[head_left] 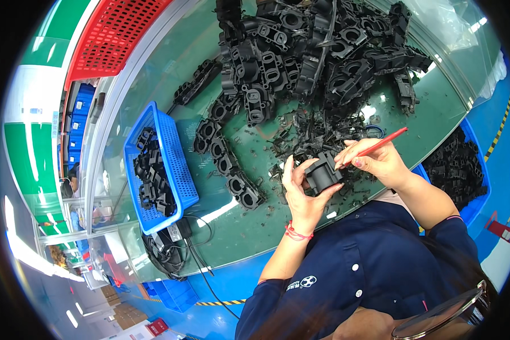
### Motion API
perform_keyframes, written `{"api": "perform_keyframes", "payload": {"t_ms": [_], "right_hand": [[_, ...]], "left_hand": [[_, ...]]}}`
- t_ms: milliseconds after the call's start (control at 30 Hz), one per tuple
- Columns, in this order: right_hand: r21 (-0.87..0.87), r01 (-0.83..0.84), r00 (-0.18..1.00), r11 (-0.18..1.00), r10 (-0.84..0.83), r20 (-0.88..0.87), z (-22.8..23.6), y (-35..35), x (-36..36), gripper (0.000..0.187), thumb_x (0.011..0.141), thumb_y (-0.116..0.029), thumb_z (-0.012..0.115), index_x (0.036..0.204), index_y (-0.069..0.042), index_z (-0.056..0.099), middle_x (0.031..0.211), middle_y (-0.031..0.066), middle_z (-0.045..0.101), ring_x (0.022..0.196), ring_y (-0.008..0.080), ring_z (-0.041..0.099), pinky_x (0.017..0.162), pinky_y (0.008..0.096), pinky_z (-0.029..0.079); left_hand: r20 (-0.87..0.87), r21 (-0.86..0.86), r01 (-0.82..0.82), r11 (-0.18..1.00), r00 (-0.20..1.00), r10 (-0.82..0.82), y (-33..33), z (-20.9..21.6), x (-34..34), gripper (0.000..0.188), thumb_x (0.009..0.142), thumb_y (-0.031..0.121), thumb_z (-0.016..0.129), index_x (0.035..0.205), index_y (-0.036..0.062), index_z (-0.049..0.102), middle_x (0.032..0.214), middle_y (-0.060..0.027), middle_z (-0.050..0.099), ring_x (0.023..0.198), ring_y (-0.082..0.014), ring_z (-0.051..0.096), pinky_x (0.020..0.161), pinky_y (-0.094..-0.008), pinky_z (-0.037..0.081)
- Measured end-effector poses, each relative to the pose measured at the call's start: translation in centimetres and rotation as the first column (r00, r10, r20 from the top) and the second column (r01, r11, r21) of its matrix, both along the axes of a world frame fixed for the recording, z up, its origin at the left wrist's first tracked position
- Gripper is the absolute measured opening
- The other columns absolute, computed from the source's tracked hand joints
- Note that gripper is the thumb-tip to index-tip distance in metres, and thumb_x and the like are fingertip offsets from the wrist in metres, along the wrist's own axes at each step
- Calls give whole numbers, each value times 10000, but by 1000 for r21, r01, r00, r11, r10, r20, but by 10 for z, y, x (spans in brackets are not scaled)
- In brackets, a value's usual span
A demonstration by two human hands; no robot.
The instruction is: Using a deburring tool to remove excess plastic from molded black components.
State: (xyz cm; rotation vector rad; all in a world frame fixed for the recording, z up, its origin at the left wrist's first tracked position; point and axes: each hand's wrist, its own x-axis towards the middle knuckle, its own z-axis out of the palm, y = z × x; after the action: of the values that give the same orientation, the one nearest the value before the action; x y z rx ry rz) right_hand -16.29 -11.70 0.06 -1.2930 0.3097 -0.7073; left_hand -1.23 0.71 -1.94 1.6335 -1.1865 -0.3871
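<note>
My left hand (301,205) grips a black moulded plastic part (323,173) with round and ribbed sides, fingers and thumb wrapped about it. In my right hand (383,164) is a slim red pen-shaped tool (388,140), its back end pointing up to the right. The tool's tip is hidden by my fingers, which are at the part's right edge; whether it touches cannot be made out. Small black scraps (300,131) are scattered on the green tabletop (232,232) just beyond my hands. To their left, several joined black parts (225,161) lie in a row.
A large heap of black moulded parts (266,68) covers the table's far side. Left stands a blue basket (182,170) with small black pieces, cables (191,243) near it. A blue bin (477,205) of black pieces is at right. A red crate (114,34) sits upper left.
</note>
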Motion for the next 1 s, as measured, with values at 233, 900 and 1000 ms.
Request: {"api": "perform_keyframes", "payload": {"t_ms": [233,900,1000], "right_hand": [[-106,439,884,892,-408,229,0,-16,5,173,905,-175,535,940,-16,595,900,120,610,849,193,589,851,345,435],[-217,-149,983,965,121,-137,13,7,15,107,769,-137,679,847,-68,700,921,28,560,933,172,488,826,312,394],[-225,-172,981,959,147,-123,10,7,16,118,768,-160,680,836,-66,701,930,31,575,943,186,489,847,328,386]], "left_hand": [[-861,-40,99,994,502,-85,-5,-2,-3,558,903,459,472,1297,86,338,1112,-140,533,941,-221,587,788,-344,510],[-944,-27,194,981,-328,39,-22,5,5,433,949,421,373,1016,27,541,907,-101,620,741,-185,635,637,-281,555],[-939,-101,239,966,-345,-12,-20,0,8,436,952,417,369,1036,25,540,933,-110,619,773,-189,632,663,-286,551]]}}
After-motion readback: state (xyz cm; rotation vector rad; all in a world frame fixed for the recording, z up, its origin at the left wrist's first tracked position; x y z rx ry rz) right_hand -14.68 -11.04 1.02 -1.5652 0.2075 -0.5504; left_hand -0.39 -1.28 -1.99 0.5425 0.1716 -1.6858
